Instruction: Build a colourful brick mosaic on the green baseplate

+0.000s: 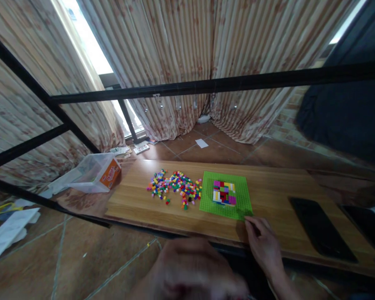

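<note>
I see the green baseplate (241, 193) lying flat on the tabletop (271, 187), right of centre: square, thin plastic, studded all over. On it sits a compact block of bricks (224, 193), roughly square, glossy plastic in pink, red, white and yellow, with bits of blue along the near side. Left of the baseplate, I get loose bricks (184, 185), tiny, hard-edged, mixed colours, spread in an uneven heap, the nearest few right by the plate's left edge.

Right hand (264, 241): at the plate's near right corner, fingers bent, thumb close to the index finger; I can't tell whether they touch the edge or pinch anything. Left hand (193, 266): big motion blur in the foreground, in front of the tabletop's near edge, fingers look curled, grip can't be told from here.

Tabletop is smooth, wood-grained, long and rectangular. To the right I have a black slab (323, 228), flat, oblong, rounded corners. Off the left end, a clear plastic bin (92, 173), boxy, see-through walls, orange label. Behind: pleated, patterned curtains (171, 50), a straight black bar (181, 88) across the view, brown tiled floor (225, 143) with pale grout, one white card (201, 143) lying flat.
</note>
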A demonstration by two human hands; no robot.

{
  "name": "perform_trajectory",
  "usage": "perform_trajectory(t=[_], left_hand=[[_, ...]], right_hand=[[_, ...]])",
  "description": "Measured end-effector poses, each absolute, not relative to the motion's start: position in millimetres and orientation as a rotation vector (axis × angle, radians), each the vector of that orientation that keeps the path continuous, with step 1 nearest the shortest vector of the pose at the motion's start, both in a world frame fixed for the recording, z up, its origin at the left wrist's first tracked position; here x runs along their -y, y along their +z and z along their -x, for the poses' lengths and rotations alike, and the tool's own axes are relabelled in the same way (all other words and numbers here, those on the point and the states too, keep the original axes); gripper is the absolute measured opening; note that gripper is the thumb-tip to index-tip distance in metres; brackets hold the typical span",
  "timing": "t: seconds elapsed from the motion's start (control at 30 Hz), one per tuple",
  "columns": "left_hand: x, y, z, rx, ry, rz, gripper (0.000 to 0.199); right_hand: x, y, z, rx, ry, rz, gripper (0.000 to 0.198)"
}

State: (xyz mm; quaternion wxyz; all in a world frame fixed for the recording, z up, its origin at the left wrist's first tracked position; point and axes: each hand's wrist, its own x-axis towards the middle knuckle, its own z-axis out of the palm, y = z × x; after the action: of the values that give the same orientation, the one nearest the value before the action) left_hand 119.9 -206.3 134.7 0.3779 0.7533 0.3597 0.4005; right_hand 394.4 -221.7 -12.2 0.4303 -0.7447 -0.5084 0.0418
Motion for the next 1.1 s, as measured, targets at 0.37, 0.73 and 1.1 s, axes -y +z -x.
perform_trajectory(t=[0.37, 0.73, 1.1], left_hand=[[106.4, 34.7, -86.7, -1.456, 0.953, -2.096, 0.021], [70.8, 9.8, -89.5, -1.672, 0.867, -2.177, 0.025], [70.0, 7.8, -88.9, -1.656, 0.849, -2.181, 0.026]], right_hand=[[170.0, 24.2, -309.1, 1.532, 0.38, 1.683, 0.026], [97.0, 14.1, -288.5, 1.61, 0.219, 2.056, 0.033], [89.8, 13.5, -290.3, 1.615, 0.24, 2.0, 0.013]])
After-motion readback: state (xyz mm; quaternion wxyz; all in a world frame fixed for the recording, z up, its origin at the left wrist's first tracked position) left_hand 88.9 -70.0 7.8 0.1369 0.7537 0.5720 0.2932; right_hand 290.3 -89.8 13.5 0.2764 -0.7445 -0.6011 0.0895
